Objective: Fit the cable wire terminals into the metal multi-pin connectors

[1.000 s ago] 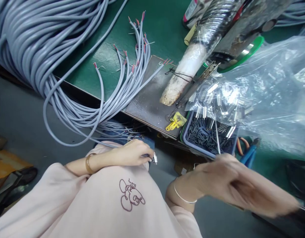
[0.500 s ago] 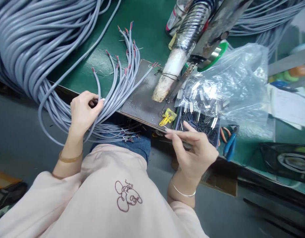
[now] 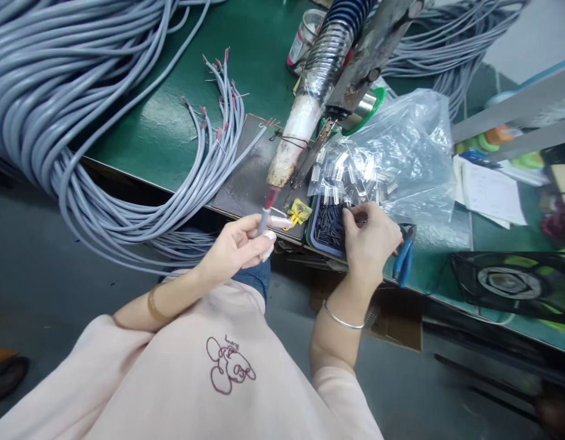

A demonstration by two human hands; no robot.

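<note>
My left hand (image 3: 239, 245) is closed round the end of a grey cable (image 3: 265, 215), holding it upright at the bench edge; red stripped wires stick out of its tip. My right hand (image 3: 370, 237) reaches into a blue tray (image 3: 315, 234) full of small black tubes, fingertips pinched together among them; what they hold is too small to make out. A clear plastic bag (image 3: 402, 153) of metal connector parts lies just behind the tray. A dark metal plate (image 3: 248, 177) sits between my hands and the cut cable ends (image 3: 218, 122).
A big coil of grey cable (image 3: 57, 79) fills the left of the green bench (image 3: 163, 134). A soldering fixture with a ribbed hose (image 3: 328, 55) slants over the plate. Blue pliers (image 3: 404, 260), a yellow clip (image 3: 298, 214), papers (image 3: 491, 192) and a fan (image 3: 512, 284) lie to the right.
My left hand left the cable bundle and now holds one cable end up by the plate edge. My right hand moved forward into the blue tray. The view shifted left.
</note>
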